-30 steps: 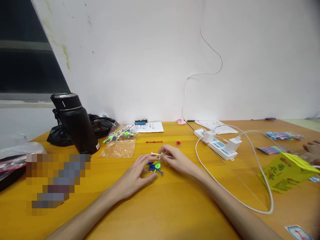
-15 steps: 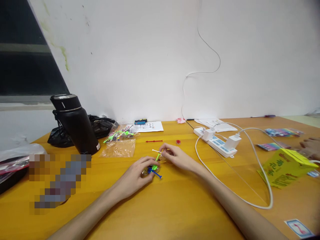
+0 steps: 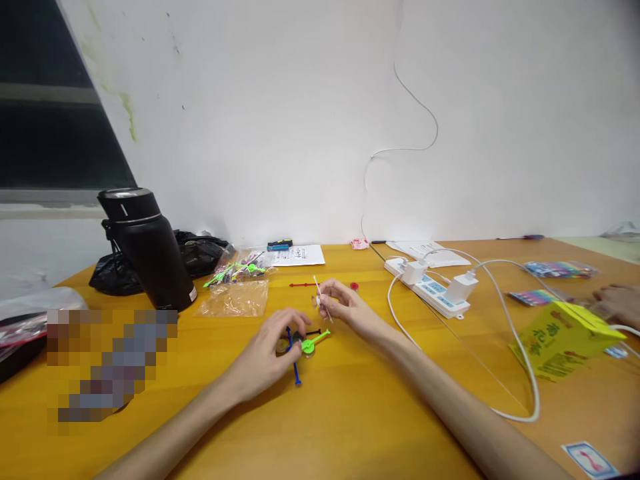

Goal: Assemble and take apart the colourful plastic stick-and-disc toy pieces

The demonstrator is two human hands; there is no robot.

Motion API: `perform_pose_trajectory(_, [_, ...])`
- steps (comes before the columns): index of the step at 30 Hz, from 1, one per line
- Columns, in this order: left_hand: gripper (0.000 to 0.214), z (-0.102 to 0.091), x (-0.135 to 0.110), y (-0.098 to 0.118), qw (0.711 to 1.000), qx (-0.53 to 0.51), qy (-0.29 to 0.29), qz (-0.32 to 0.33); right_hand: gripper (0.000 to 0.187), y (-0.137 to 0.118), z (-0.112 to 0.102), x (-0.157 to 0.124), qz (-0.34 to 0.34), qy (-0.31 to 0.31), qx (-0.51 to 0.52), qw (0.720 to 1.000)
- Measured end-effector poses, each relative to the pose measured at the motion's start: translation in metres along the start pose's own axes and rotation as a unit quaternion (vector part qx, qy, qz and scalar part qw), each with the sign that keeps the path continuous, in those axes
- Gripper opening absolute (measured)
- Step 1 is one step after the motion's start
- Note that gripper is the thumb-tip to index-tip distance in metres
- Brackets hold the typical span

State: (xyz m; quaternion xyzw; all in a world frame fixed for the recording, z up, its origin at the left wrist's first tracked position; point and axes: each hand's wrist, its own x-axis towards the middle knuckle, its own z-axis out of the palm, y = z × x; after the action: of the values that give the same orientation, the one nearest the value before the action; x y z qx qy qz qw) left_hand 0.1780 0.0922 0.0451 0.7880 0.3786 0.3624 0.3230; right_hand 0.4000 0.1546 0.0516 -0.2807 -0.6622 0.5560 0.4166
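My left hand (image 3: 267, 350) presses down on a small stack of round plastic pieces with a green pointer (image 3: 315, 341) and a blue pointer (image 3: 293, 363) sticking out on the yellow table (image 3: 350, 413). My right hand (image 3: 345, 307) pinches a thin white pointer (image 3: 320, 297), tilted up just above and behind that stack. A red pointer (image 3: 303, 285) and a small red disc (image 3: 355, 287) lie on the table beyond my hands.
A black flask (image 3: 145, 250) and black bag (image 3: 200, 253) stand at the left. Clear bags of coloured parts (image 3: 237, 283) lie nearby. A white power strip (image 3: 433, 287) with cables, a yellow packet (image 3: 563, 340) and another person's hand (image 3: 617, 303) are at the right.
My right hand lifted the white pointer off the stack and tilted it up. The blue pointer swung toward me and the green one now points right.
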Motion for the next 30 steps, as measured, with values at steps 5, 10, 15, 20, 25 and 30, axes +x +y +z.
perform_pose_trajectory(5, [0.033, -0.001, 0.002, 0.001, 0.996, -0.052, 0.075, -0.011, 0.036, -0.005, 0.022, -0.007, 0.028, -0.054, 0.042, 0.997])
perform_pose_trajectory(10, [0.024, -0.007, 0.003, 0.005, 0.998, -0.048, 0.029, -0.024, 0.030, -0.004, 0.034, -0.010, 0.032, -0.066, 0.089, 0.993])
perform_pose_trajectory(15, [0.024, -0.008, 0.003, 0.002, 0.997, -0.058, 0.037, -0.023, 0.040, -0.003, 0.031, -0.011, 0.079, -0.088, 0.129, 0.985])
perform_pose_trajectory(20, [0.030, -0.004, 0.006, -0.004, 0.989, -0.135, 0.049, -0.027, 0.035, -0.009, 0.032, -0.012, 0.058, -0.085, 0.149, 0.984])
perform_pose_trajectory(25, [0.029, -0.005, 0.008, -0.007, 0.971, -0.237, 0.016, -0.015, 0.030, -0.014, 0.035, -0.015, 0.060, -0.097, 0.167, 0.979])
perform_pose_trajectory(30, [0.025, -0.007, 0.008, -0.006, 0.968, -0.250, 0.006, -0.023, 0.033, -0.015, 0.037, -0.016, 0.072, -0.093, 0.157, 0.981])
